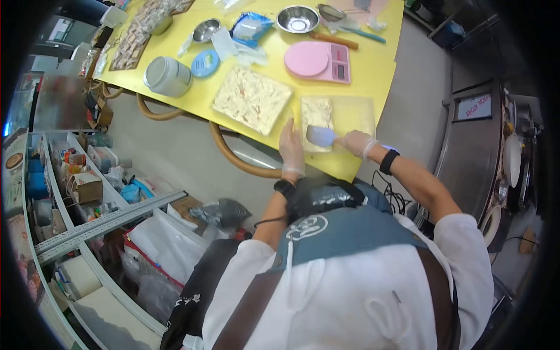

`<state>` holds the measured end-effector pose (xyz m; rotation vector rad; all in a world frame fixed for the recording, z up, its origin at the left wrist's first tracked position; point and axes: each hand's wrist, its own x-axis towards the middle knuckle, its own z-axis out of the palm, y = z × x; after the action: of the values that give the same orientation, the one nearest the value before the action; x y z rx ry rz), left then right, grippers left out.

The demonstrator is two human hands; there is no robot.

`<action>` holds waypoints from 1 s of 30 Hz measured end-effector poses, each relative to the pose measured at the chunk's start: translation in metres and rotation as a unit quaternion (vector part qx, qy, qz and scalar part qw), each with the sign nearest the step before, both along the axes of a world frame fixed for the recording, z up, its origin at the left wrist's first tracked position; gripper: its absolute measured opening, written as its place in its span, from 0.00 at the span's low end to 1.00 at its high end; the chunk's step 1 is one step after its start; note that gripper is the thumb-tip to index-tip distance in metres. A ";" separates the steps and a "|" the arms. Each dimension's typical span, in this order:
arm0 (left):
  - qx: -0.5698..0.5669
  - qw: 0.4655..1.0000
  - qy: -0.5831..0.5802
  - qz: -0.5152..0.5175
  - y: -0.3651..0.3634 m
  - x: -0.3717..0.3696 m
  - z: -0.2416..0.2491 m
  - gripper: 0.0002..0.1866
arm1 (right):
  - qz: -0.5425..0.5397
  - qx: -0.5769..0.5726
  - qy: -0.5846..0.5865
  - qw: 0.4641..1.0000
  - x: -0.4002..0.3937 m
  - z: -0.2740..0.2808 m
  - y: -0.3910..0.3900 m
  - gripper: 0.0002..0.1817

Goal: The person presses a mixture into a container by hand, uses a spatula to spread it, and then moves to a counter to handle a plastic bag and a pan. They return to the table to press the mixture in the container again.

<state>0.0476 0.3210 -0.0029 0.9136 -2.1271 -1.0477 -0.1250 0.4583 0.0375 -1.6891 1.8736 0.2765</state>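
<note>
On the yellow table lies a shallow, pale rectangular tray [357, 114], its left part covered with a creamy, lumpy mixture [317, 108]. My right hand [354, 143], in a clear glove, grips a spatula [320, 136] with a pale bluish blade, which rests against the lower part of the mixture. My left hand [291, 149], also gloved, is upright at the tray's left edge with its fingers stretched out, holding nothing. Just beyond it sits a larger tray-shaped slab [252, 99] of the same cream-coloured mixture with brownish bits.
A pink kitchen scale [315, 60], a metal bowl [297, 20] and a white tub [167, 76] beside a blue lid [205, 63] stand farther back. A blue packet [251, 28] lies among them. Wooden chair backs [233, 154] line the front edge; shelves [105, 192] stand left.
</note>
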 end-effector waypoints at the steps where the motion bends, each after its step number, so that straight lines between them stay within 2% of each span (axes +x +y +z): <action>1: -0.006 0.999 -0.029 -0.025 0.000 0.000 -0.001 0.20 | -0.005 -0.025 0.002 1.000 -0.004 0.001 -0.001 0.18; 3: -0.033 0.998 -0.041 -0.040 0.003 -0.002 -0.002 0.24 | -0.016 -0.069 0.002 0.997 -0.014 0.005 -0.002 0.18; 6: -0.027 0.998 -0.032 -0.040 0.009 -0.011 -0.012 0.28 | -0.072 -0.048 0.031 0.996 -0.018 0.030 -0.026 0.18; 8: -0.012 0.999 -0.028 -0.028 0.010 -0.015 -0.020 0.29 | -0.080 -0.034 0.011 0.996 -0.020 0.001 -0.031 0.17; 11: -0.002 0.999 -0.028 -0.021 0.011 -0.021 -0.021 0.30 | -0.115 0.006 -0.010 0.993 -0.033 -0.008 -0.043 0.18; 15: -0.014 0.998 -0.038 -0.051 0.009 -0.025 -0.009 0.30 | -0.204 0.009 -0.089 0.975 -0.037 0.044 -0.055 0.31; 17: -0.012 0.997 -0.051 -0.062 0.012 -0.024 -0.005 0.31 | -0.284 -0.002 -0.100 0.954 -0.039 -0.014 -0.049 0.35; 18: -0.013 0.996 -0.055 -0.064 0.010 -0.028 -0.005 0.31 | -0.323 -0.011 -0.103 0.941 -0.040 -0.015 -0.054 0.37; 20: -0.029 0.994 -0.069 -0.076 0.009 -0.033 -0.006 0.32 | -0.301 0.005 -0.106 0.948 -0.053 -0.015 -0.056 0.36; 22: -0.067 0.989 -0.088 -0.096 0.001 -0.037 -0.013 0.33 | -0.315 0.019 -0.130 0.940 -0.059 0.020 -0.051 0.33; 24: -0.106 0.965 -0.193 -0.141 -0.005 -0.050 -0.005 0.34 | -0.363 0.027 -0.171 0.915 -0.064 0.055 -0.040 0.29; 25: -0.125 0.948 -0.244 -0.164 -0.007 -0.054 -0.003 0.34 | -0.230 -0.030 -0.112 0.966 -0.072 0.053 -0.027 0.24; 28: -0.270 0.863 -0.395 -0.165 0.000 -0.064 -0.014 0.35 | -0.126 -0.029 0.019 0.991 -0.075 0.017 0.014 0.20; 30: -0.265 0.860 -0.402 -0.167 0.001 -0.067 -0.014 0.35 | -0.220 -0.032 -0.033 0.974 -0.058 -0.003 0.035 0.19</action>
<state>-0.0197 0.3218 -0.0173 0.7796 -3.1279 -0.1220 -0.1830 0.4935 0.0348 -1.2562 2.1599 -0.0197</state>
